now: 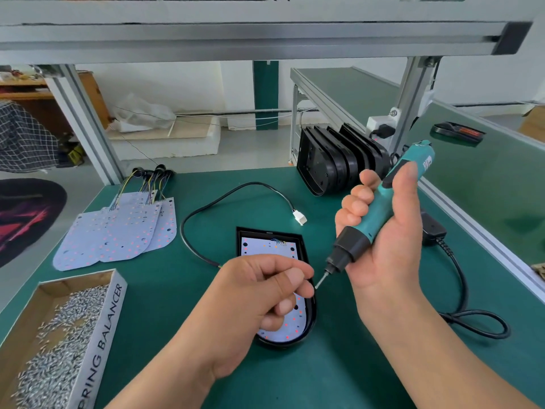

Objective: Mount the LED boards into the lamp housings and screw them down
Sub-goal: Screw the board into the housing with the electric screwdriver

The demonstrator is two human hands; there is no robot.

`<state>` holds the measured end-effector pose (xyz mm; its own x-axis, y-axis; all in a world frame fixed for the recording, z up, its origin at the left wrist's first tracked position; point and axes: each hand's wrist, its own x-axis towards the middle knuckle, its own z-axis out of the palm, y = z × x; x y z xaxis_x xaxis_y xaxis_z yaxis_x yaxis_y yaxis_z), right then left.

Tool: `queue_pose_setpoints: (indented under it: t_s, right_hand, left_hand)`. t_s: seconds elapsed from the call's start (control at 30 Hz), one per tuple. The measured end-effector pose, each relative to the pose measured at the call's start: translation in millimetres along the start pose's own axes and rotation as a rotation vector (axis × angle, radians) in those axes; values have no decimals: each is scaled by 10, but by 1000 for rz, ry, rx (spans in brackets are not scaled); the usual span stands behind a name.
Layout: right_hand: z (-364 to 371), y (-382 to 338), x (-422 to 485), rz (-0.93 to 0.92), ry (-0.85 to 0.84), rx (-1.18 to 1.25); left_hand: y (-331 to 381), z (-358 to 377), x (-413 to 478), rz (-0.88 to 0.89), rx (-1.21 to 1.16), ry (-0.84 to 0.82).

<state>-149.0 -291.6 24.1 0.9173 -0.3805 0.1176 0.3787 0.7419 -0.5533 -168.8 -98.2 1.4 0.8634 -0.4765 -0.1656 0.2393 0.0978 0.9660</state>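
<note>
I am watching my right hand gripping the teal electric screwdriver with the black collar, its bit slanting down towards my left hand. That hand's fingers are curling, thumb and forefinger pinching at the bit's tip; whether they are holding a screw I cannot tell. Beneath it the white LED board is sitting inside the black plastic lamp housing on the green bench.

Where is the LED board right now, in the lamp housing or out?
In. The white LED board lies inside the black lamp housing, whose rim shows around it; the left hand covers its middle.
</note>
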Motion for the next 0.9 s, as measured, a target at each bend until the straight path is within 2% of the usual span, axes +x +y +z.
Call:
queue_pose_setpoints:
  t_s: [0.23,0.53,0.9]
  right_hand:
    - [-9,-49,10,-70,66,-21]
    - [-7,-5,-14,-77,45,-56]
    - [27,28,-39,-124,76,-69]
  left_hand:
    - [-50,141,-35,-69,-46,-33]
    - [-66,187,-35,-80,-46,10]
    - [-146,170,-13,38,120,110]
